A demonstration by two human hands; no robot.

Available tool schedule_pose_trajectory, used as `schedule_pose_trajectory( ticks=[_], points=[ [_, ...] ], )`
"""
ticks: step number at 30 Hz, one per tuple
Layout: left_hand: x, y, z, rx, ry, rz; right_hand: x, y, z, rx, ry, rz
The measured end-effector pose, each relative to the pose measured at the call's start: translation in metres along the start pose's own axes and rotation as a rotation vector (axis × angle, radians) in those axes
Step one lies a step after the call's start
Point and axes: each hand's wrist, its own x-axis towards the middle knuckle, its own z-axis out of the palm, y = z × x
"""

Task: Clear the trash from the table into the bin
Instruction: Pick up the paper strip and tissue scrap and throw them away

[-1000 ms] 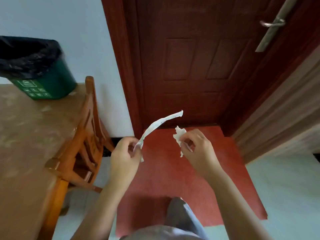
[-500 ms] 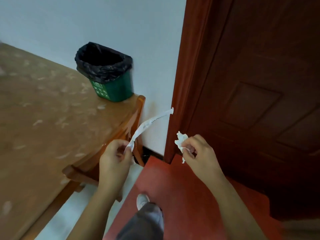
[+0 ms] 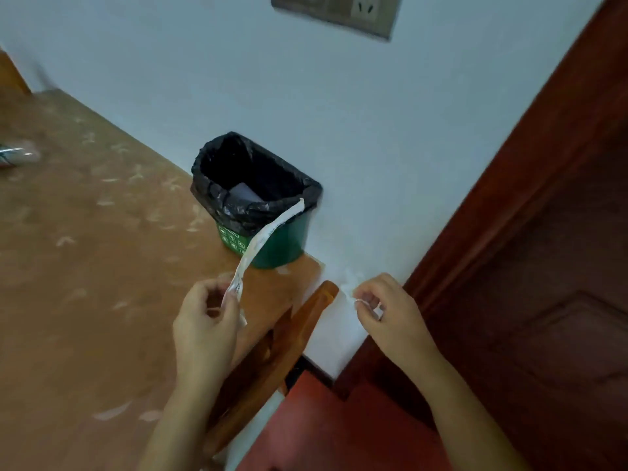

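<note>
1. Head view: the left hand (image 3: 204, 321) pinches the lower end of a long white paper strip (image 3: 262, 234) between thumb and curled fingers. The strip arches up and right, and its far tip shows in front of the near rim of the bin (image 3: 282, 248).
2. The right hand (image 3: 390, 314) has its fingers curled around a small crumpled white scrap (image 3: 376, 311). The scrap is blurred against the pale wall, so its shape is hard to tell.
3. The green bin, lined with a black bag (image 3: 234, 205), stands on the far corner of the brown table (image 3: 85, 300), against the wall. A white piece of paper (image 3: 245, 192) lies inside it.
4. Both hands are held near the table's corner, above a wooden chair back (image 3: 306, 321), with the bin beyond them.
5. A blurred shiny item (image 3: 13, 154) lies at the table's left edge. A dark red door (image 3: 543, 266) fills the right side, and a red mat (image 3: 323, 433) lies below.
</note>
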Motion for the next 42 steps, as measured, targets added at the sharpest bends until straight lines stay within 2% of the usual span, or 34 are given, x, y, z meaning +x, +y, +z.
schedule_pose_trajectory(
  ticks=[7,19,28,38,42],
  points=[
    [0.046,-0.01,-0.02,0.037,0.186,-0.068,0.079,-0.009,0.044,0.034,-0.115,-0.13],
    [0.088,0.013,-0.006,0.027,0.419,-0.119,0.225,-0.027,0.073,0.098,-0.167,-0.361],
    [0.125,0.037,0.026,0.055,0.41,-0.068,0.279,-0.012,0.085,0.113,-0.222,-0.318],
    [0.159,0.046,0.087,0.097,0.278,-0.042,0.256,0.017,0.056,0.203,-0.163,-0.285],
    [0.171,0.047,0.103,0.136,0.286,-0.019,0.248,0.022,0.05,0.207,-0.187,-0.302]
  ],
)
